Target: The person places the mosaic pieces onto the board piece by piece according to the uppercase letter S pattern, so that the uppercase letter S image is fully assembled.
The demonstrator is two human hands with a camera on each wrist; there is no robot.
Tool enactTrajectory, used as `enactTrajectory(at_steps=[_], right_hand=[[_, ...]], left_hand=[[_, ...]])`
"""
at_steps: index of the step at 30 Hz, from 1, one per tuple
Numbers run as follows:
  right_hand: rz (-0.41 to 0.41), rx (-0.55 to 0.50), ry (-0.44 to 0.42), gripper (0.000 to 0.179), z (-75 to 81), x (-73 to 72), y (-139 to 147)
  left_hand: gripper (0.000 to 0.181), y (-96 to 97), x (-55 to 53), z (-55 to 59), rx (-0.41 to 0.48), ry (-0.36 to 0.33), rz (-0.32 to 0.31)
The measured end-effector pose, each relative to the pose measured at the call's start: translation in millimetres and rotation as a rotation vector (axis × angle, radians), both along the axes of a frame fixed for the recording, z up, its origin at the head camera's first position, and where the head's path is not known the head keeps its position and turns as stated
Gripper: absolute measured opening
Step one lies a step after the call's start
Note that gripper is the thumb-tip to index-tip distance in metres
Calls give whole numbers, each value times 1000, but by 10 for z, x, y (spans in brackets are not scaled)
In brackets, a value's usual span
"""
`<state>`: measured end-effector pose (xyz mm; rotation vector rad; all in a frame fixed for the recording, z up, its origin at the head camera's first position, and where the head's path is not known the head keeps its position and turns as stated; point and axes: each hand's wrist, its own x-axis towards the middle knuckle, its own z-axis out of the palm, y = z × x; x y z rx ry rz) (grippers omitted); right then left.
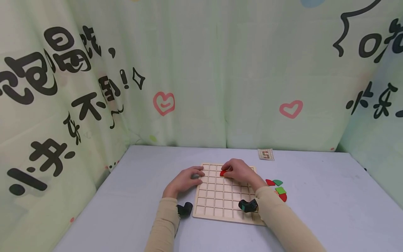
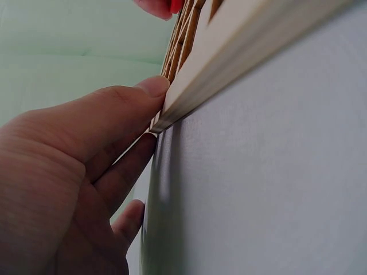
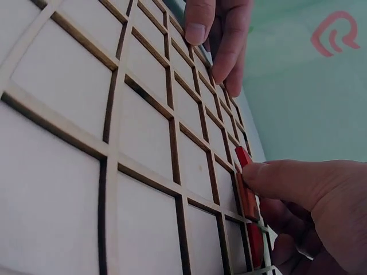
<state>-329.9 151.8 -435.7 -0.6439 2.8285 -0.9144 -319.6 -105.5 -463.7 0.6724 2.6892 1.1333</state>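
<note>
A wooden grid board (image 1: 209, 202) with raised square cells lies on the table. My left hand (image 1: 186, 178) rests at its left edge, fingers spread and fairly straight; in the left wrist view the thumb (image 2: 153, 87) touches the rim. Over the far part of the board, my right hand (image 1: 240, 171) pinches a small red piece (image 3: 243, 156) between thumb and fingers, tilted above a cell. Close beneath it, an orange-red piece (image 3: 248, 197) and another red piece (image 3: 255, 243) sit in cells at the far side, partly hidden by the right hand.
To the board's right lie loose flat pieces: a red one (image 1: 270, 182), a dark green one (image 1: 277, 182), a light green square (image 1: 280, 190) and a red one (image 1: 283, 197). A small pattern card (image 1: 266, 154) lies farther back. A printed curtain (image 1: 201, 87) surrounds the white table (image 1: 126, 210).
</note>
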Motion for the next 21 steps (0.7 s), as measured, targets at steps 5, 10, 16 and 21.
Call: enactTrajectory(at_steps=[5, 10, 16, 21], right_hand=[[5, 13, 12, 16, -5, -6, -37], [4, 24, 15, 16, -14, -11, -65], [-13, 30, -8, 16, -10, -11, -91], [-20, 35, -15, 16, -7, -6, -100]], left_hand=[[25, 7, 2, 3, -3, -1, 1], [25, 7, 2, 14, 4, -12, 5], [25, 8, 4, 16, 12, -20, 9], [24, 7, 9, 5, 16, -21, 7]])
